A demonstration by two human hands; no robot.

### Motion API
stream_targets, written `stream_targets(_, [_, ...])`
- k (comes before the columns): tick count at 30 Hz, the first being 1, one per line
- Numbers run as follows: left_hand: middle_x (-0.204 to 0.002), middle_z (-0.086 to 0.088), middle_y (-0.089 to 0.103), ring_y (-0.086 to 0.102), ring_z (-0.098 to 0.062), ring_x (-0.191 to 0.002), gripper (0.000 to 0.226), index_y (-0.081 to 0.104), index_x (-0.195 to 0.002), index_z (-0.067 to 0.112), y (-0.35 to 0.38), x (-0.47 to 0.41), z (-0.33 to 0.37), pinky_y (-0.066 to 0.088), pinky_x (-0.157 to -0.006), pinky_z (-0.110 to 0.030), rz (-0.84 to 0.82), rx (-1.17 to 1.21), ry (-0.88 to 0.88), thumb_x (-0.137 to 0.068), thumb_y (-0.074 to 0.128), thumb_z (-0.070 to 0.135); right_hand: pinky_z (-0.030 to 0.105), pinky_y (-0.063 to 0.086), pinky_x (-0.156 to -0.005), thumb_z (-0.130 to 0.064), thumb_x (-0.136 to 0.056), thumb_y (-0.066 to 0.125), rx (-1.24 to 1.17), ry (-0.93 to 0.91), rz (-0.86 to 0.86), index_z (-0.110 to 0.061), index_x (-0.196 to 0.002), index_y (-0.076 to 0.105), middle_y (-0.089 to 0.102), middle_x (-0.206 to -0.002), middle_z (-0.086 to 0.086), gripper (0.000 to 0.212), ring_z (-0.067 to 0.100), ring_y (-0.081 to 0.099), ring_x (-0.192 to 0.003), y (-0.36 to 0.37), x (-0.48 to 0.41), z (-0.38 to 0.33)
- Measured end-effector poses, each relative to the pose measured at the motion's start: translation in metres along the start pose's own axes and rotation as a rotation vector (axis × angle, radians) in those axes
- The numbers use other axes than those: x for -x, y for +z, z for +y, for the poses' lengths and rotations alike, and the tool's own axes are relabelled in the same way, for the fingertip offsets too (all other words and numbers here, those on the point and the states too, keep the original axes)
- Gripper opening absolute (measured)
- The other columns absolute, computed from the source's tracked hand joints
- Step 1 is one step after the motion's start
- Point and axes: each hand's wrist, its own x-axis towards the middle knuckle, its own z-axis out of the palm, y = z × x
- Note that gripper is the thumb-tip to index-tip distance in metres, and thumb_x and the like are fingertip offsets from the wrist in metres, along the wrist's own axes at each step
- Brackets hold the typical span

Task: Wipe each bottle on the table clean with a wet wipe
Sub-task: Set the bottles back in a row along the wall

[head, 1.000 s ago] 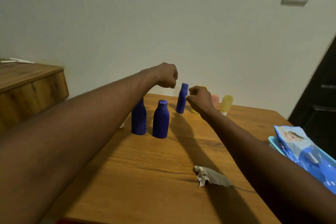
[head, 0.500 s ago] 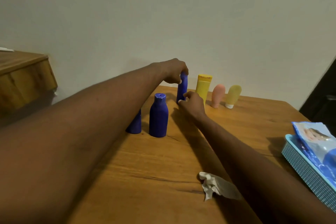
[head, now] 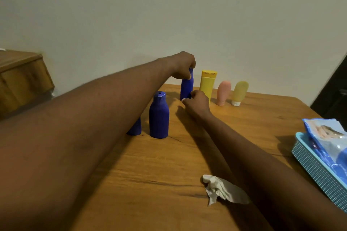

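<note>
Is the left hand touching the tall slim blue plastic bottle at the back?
Touching. The head view shows the left hand gripping the neck of the tall slim blue plastic bottle, with no gap between them.

Plain pale wall (head: 169, 15) filling the far side, light looking dim. Wood table (head: 150, 184) running from near up to the wall. Wood cabinet (head: 22, 75) sitting left, apart from the table. Dark door (head: 334, 88) showing at the right edge.

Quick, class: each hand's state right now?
Left hand: grips the slim blue bottle at its top.
Right hand: curled at that bottle's base; grip cannot be told.
</note>
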Motion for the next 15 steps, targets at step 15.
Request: stream_targets(15, [-0.115,-0.009,0.069,0.068,-0.018,-0.097,0.034,0.063,-0.134,0.006,-0.074,0.075,0.018,0.054,-0.070,-0.024,-0.114,0.131,-0.125,-0.100,0.063,0.012,0.044,0.053,-0.105,0.006,-0.089,0.061,-0.081,-0.132,-0.070,-0.012,-0.135,0.058,0.062,-0.132,0.006,0.050,0.022,0.058,-0.125,-0.044,0.049,-0.042])
